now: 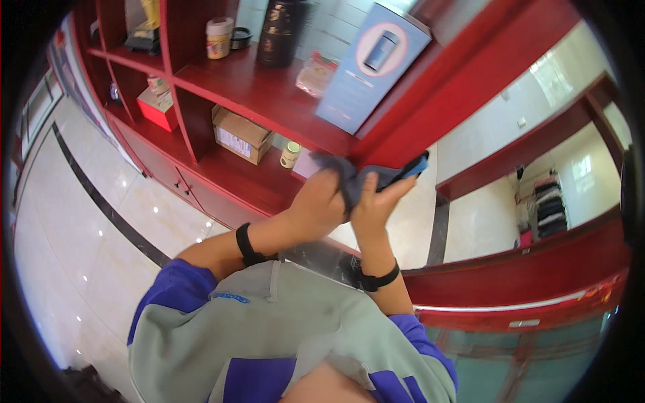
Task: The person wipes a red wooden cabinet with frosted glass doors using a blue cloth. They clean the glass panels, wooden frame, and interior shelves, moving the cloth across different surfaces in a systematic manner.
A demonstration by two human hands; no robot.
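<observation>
Red wooden shelving (222, 84) fills the upper half of the view, its compartments bending with the lens, above a pale glossy tiled floor (74, 221) crossed by a dark stripe. Both hands meet near the centre, just in front of the shelf's lower ledge. The left hand (321, 201) is closed around a bunched grey cloth (339, 171), which spills toward 12 o'clock above the knuckles. The right hand (376, 201), just at 3 o'clock of the left, grips a dark flat object with a blue edge (403, 173); its fingers wrap the underside and the cloth covers its left end, so what kind of thing it is cannot be made out. Each wrist wears a black band.

At 10 o'clock of the hands a cardboard box (240, 134) sits in a compartment, and a small pale jar (290, 154) stands just at 11 o'clock, partly behind the cloth. Further at 10 o'clock lies a red box (158, 107). On the upper shelf stand a round tub (219, 37), a tall dark container (279, 33) cut off by the rim, a crinkled packet (316, 72) and a tall blue carton (373, 64) leaning at 12 o'clock of the hands. A grey and blue sweatshirt (269, 336) fills the 6 o'clock edge. At 4 o'clock a red glass-fronted counter (524, 302) curves away, its contents blurred
</observation>
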